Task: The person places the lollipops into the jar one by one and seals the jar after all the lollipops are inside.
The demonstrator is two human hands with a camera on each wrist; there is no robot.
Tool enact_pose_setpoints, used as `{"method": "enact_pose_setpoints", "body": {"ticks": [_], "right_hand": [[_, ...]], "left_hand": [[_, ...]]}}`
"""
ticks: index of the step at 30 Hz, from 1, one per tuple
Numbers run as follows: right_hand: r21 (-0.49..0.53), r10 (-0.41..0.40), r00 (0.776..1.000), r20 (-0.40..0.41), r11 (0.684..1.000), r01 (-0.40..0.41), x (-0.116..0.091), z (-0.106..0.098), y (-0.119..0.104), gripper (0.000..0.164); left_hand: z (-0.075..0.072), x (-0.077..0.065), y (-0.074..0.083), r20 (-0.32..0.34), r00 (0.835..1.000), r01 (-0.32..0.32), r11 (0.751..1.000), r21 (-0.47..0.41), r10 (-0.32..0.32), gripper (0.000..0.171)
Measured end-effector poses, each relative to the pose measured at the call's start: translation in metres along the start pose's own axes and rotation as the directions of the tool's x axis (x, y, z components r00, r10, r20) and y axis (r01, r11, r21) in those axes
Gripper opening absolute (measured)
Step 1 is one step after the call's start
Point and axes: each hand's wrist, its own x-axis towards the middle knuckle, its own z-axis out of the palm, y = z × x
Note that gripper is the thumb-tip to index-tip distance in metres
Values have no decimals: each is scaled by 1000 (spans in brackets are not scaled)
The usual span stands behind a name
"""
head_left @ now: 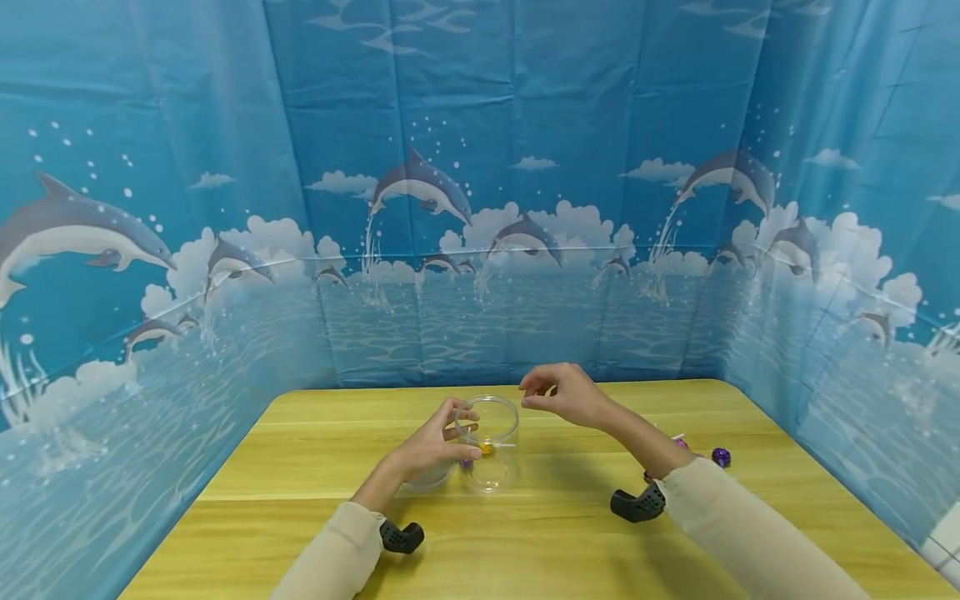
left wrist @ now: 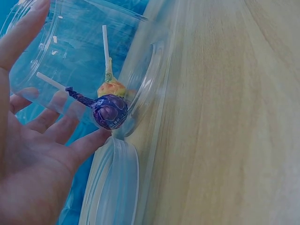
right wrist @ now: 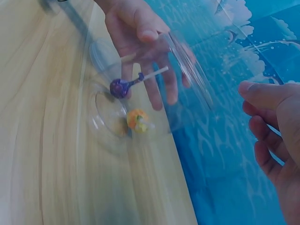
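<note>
A clear plastic jar [head_left: 491, 442] stands open on the wooden table [head_left: 525, 533]. Inside it lie a purple-wrapped lollipop [left wrist: 110, 111] and an orange one [left wrist: 111, 87], both with white sticks; the right wrist view shows the purple lollipop [right wrist: 119, 87] and the orange lollipop [right wrist: 136, 119] at the jar's [right wrist: 183, 70] bottom. My left hand [head_left: 457, 425] grips the jar's side, thumb near the rim and fingers [right wrist: 157, 89] round the wall. Over the jar's right rim hovers my right hand [head_left: 529, 393], fingers loosely curled, holding nothing.
The jar's clear lid [left wrist: 112, 187] lies on the table beside the jar, under my left hand. A loose purple lollipop [head_left: 721, 457] and others, partly hidden by my right forearm, lie at the right. Blue dolphin-print sheeting [head_left: 480, 208] walls in the table on three sides.
</note>
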Motion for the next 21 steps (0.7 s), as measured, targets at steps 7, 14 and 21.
{"method": "enact_pose_setpoints", "body": {"ticks": [7,14,21], "right_hand": [[-16,30,1000,-8,999,-30,-22,-14,11,16],[-42,76,997,-33,996,-77,-44,-28,20,17],[-32,122,991,-54,992,-124,-68,-46,23,17]], "left_hand": [[1,-2,-2,19,1000,4,1000,-5,-4,67],[1,-2,-2,8,1000,-7,1000,0,7,62],[2,-2,1,14,1000,-7,1000,-14,7,59]]}}
